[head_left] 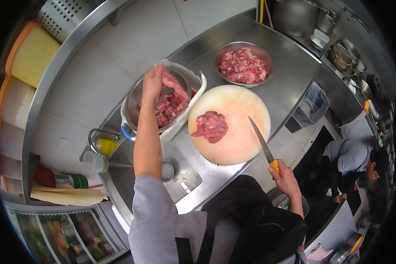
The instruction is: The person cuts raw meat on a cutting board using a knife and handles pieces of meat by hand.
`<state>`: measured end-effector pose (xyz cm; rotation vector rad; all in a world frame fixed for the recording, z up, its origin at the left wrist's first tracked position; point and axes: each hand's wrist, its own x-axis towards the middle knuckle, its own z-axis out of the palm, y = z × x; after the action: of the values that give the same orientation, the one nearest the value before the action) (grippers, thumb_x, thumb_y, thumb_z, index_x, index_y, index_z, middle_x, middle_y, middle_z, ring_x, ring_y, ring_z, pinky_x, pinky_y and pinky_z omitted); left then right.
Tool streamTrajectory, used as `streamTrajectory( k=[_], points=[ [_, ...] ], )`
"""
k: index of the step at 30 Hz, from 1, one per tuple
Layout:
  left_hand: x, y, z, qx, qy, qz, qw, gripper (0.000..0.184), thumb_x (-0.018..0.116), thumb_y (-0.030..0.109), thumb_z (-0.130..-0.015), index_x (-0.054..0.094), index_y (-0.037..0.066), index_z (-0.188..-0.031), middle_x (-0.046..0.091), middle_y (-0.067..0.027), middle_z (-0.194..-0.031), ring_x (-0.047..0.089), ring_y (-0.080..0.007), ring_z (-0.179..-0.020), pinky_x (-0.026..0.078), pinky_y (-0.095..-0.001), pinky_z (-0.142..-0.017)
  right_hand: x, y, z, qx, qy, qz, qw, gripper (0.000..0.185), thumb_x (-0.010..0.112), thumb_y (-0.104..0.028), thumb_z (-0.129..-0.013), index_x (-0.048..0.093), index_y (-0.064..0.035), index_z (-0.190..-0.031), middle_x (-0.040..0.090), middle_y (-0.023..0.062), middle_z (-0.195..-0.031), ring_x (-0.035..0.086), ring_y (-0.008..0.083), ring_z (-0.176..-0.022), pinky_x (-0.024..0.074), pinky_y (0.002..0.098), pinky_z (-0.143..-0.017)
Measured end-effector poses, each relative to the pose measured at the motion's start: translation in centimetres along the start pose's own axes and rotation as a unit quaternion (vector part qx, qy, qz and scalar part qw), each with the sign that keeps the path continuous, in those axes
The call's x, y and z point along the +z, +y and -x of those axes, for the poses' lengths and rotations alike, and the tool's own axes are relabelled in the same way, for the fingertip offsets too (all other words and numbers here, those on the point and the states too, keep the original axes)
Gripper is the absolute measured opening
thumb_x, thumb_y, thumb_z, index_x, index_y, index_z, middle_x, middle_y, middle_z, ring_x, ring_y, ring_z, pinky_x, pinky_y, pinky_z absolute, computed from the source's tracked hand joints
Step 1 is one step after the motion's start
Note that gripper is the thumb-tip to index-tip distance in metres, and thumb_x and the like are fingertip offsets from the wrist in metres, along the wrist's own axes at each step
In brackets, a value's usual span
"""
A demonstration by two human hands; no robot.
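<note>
Counter [290, 57]: stainless steel, satin, soft glare. Sink [185, 181]: same metal, shinier, bright highlights. Bowl [264, 55]: bare metal, smooth. Tub [199, 90]: white plastic, smooth, slight gloss; inner bowl [138, 94] is smooth metal. Board [242, 147]: off-white, plastic-looking, matt, lightly stained. Blade [260, 138]: grey metal, smooth, dull sheen; handle [274, 165] looks like yellow plastic. Meat [211, 126]: moist, uneven, faint shine. Tap [90, 137]: polished metal. Wall tiles [141, 26]: smooth, semi-gloss. Shirt [154, 198]: matt grey cloth. Apron [237, 207]: black fabric, matt, creased. Bin bag [314, 101]: thin clear plastic, crinkled, glossy.
</note>
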<state>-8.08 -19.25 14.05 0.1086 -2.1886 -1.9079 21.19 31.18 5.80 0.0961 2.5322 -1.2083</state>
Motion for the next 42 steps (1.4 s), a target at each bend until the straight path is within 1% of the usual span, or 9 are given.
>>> streamTrajectory(
  k=[8,12,16,20,25,29,33,35,42],
  points=[
    [12.9,3.3,7.0,0.097,-0.138,0.187,0.968,0.022,0.065,0.023,-0.113,0.064,0.001,-0.112,0.073,-0.0154,-0.117,0.076,-0.0223,-0.103,0.064,-0.0395,-0.09,-0.7,1.0,1.3,0.0,0.039,-0.018,0.999,0.034,0.07,-0.031,-0.107,0.06,-0.0012,-0.12,0.072,0.0279,-0.086,0.071,0.0536,-0.088,0.0545,0.0551,-0.076],
    [18.7,-4.6,16.6,0.204,-0.206,-0.285,0.914,0.022,0.073,0.009,-0.099,0.065,0.0,-0.118,0.07,-0.0208,-0.125,0.066,-0.0406,-0.124,0.053,-0.0477,-0.11,-1.3,1.8,1.8,0.006,0.061,-0.027,0.998,0.033,0.07,-0.03,-0.108,0.06,-0.0013,-0.12,0.071,0.0279,-0.085,0.071,0.0536,-0.087,0.0541,0.0545,-0.075],
    [19.6,-12.1,26.4,0.342,-0.262,-0.267,0.862,0.03,0.076,0.011,-0.097,0.071,0.006,-0.126,0.069,-0.018,-0.128,0.064,-0.0373,-0.125,0.054,-0.0477,-0.105,-2.0,2.2,2.4,0.029,0.075,-0.025,0.996,0.032,0.071,-0.029,-0.107,0.061,-0.0013,-0.121,0.071,0.0275,-0.084,0.072,0.0519,-0.086,0.0542,0.0527,-0.074],
    [18.7,-11.0,27.7,0.257,-0.313,-0.233,0.884,0.028,0.078,0.015,-0.097,0.073,0.006,-0.122,0.071,-0.0152,-0.123,0.065,-0.0372,-0.121,0.054,-0.0477,-0.104,-2.1,3.0,2.1,0.035,0.076,-0.021,0.996,0.032,0.071,-0.029,-0.107,0.062,-0.0019,-0.122,0.071,0.0269,-0.083,0.072,0.051,-0.085,0.0544,0.0523,-0.073],
    [18.5,-10.0,22.9,0.164,-0.335,-0.3,0.878,0.021,0.079,0.018,-0.097,0.077,0.006,-0.114,0.074,-0.0123,-0.115,0.066,-0.0357,-0.119,0.054,-0.0452,-0.102,-2.1,2.4,1.5,0.013,0.083,-0.024,0.996,0.032,0.07,-0.029,-0.107,0.062,-0.0018,-0.123,0.071,0.0264,-0.083,0.073,0.0508,-0.084,0.0551,0.0527,-0.073],
    [21.7,-8.0,14.6,0.335,-0.148,-0.253,0.895,0.022,0.082,0.017,-0.093,0.074,0.005,-0.11,0.071,-0.0159,-0.108,0.068,-0.04,-0.11,0.055,-0.0507,-0.098,-2.1,2.4,2.0,0.019,0.086,-0.029,0.996,0.032,0.071,-0.028,-0.107,0.062,-0.0016,-0.123,0.071,0.0266,-0.083,0.073,0.0509,-0.084,0.0551,0.0527,-0.073],
    [23.4,-13.7,8.9,0.358,-0.249,-0.355,0.827,0.028,0.082,0.015,-0.091,0.073,0.004,-0.115,0.072,-0.0193,-0.113,0.069,-0.041,-0.112,0.056,-0.05,-0.1,-2.0,3.3,3.4,0.027,0.095,-0.01,0.995,0.033,0.071,-0.029,-0.107,0.063,-0.0014,-0.124,0.071,0.0263,-0.082,0.073,0.0504,-0.083,0.0549,0.0518,-0.073],
    [23.4,-14.4,7.0,0.18,-0.378,-0.419,0.806,0.032,0.081,0.016,-0.093,0.072,0.002,-0.12,0.073,-0.0204,-0.116,0.069,-0.0409,-0.113,0.056,-0.0485,-0.102,-2.3,3.6,3.8,0.031,0.102,-0.022,0.994,0.034,0.071,-0.029,-0.107,0.063,-0.0014,-0.124,0.071,0.0261,-0.082,0.073,0.0503,-0.083,0.0547,0.0517,-0.072],
    [22.4,-10.2,8.3,-0.01,-0.374,-0.328,0.867,0.023,0.069,0.024,-0.109,0.07,0.001,-0.111,0.076,-0.0159,-0.105,0.073,-0.0306,-0.098,0.057,-0.0411,-0.093,-2.1,5.6,4.4,0.052,0.097,-0.064,0.992,0.036,0.072,-0.031,-0.107,0.062,-0.0023,-0.126,0.072,0.0264,-0.083,0.071,0.0509,-0.081,0.054,0.0525,-0.074]
  ],
)
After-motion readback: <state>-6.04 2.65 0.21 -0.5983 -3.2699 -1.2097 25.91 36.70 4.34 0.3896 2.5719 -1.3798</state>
